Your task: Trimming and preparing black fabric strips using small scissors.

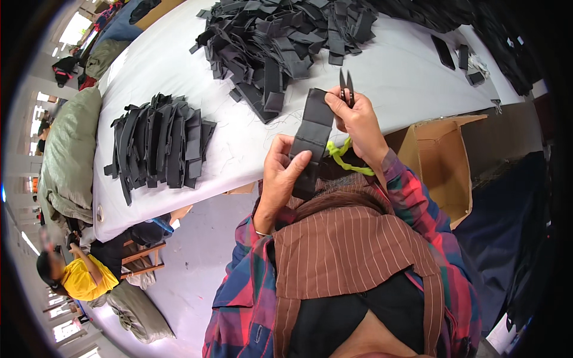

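Observation:
My left hand is closed on the lower part of a dark grey fabric strip, thumb on top. The strip is stitched across into sections and is held up in front of my apron, by the table's near edge. My right hand pinches the strip's upper corner. The same hand grips black thread snips, with their pointed blades sticking up past the fingers. A bright yellow-green cord hangs below my right hand; where its ends are fastened is hidden.
On the white table lie a big loose heap of dark strips and a neater stack at left. A phone lies at far right. Beside my right arm stands an open cardboard box. A person in yellow sits at left.

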The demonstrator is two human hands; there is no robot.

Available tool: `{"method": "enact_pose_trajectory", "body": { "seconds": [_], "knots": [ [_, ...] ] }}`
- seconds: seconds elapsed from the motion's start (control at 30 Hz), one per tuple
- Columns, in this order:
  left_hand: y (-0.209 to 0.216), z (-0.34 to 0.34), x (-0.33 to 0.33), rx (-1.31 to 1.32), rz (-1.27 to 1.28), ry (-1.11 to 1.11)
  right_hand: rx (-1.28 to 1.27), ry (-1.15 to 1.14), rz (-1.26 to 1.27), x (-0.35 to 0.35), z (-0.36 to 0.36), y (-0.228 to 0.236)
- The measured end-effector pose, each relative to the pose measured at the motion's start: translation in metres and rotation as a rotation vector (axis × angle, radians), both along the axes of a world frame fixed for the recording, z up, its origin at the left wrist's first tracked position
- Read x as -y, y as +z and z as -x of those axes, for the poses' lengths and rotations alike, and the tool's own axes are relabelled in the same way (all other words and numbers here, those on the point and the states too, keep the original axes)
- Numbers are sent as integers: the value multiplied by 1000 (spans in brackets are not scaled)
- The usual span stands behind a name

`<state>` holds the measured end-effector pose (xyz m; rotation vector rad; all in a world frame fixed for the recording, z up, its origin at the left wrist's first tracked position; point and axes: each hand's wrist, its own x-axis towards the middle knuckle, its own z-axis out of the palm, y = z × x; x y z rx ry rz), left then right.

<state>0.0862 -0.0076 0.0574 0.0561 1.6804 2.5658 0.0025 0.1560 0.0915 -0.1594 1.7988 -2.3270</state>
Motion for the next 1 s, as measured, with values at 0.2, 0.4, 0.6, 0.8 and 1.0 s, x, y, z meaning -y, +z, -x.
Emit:
{"method": "enact_pose_trajectory", "body": {
  "seconds": [0.2,0.4,0.6,0.8,1.0],
  "knots": [
    [-7,6,4,52,-7,78,-391,-100,-487,-20,-5,11],
    [-8,11,11,96,-57,74,-626,31,-729,-30,-16,13],
    [-9,15,10,108,-70,31,-679,113,-827,-27,-17,13],
    [-7,15,10,120,-112,3,-691,134,-848,-27,-17,11],
    [-6,17,9,25,17,64,-297,165,-465,-29,-17,2]
  ]
}}
